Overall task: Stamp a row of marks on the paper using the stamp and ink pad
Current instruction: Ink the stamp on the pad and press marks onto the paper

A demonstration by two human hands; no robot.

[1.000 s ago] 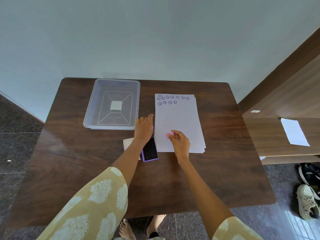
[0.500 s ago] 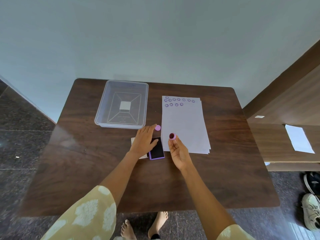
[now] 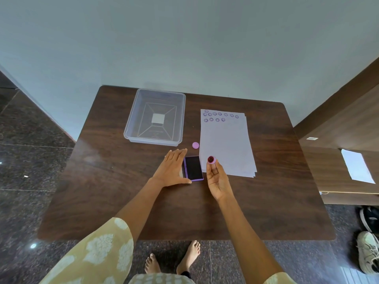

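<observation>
Dark wood-grain tabletop (image 3: 266, 212) fills the middle of the view, its near half bare — plenty of room for the forearms to swing. Nearest the body, the right hand (image 3: 217, 180) pinches a small round pink stamp (image 3: 211, 160) at the fingertips, dark face turned up toward the camera, probably to check the ink before pressing. It hovers at the near-left corner of the stack of white paper sheets (image 3: 226, 146). Just left of it, the flat, relaxed left hand (image 3: 171, 169) lies on the table, grasping nothing, its thumb side touching the purple-framed rectangular ink pad (image 3: 193, 168) — seemingly to keep the pad from sliding. The pad sits just beside the paper's left edge, a short hop for re-inking. Beyond, a small pink round cap (image 3: 195, 145) rests apart on the wood. Farther still stands a clear plastic rectangular tray (image 3: 131, 128). At the paper's far edge, one full row of purple marks (image 3: 220, 114) runs across; a second row beneath stops partway, leaving open space rightward.
</observation>
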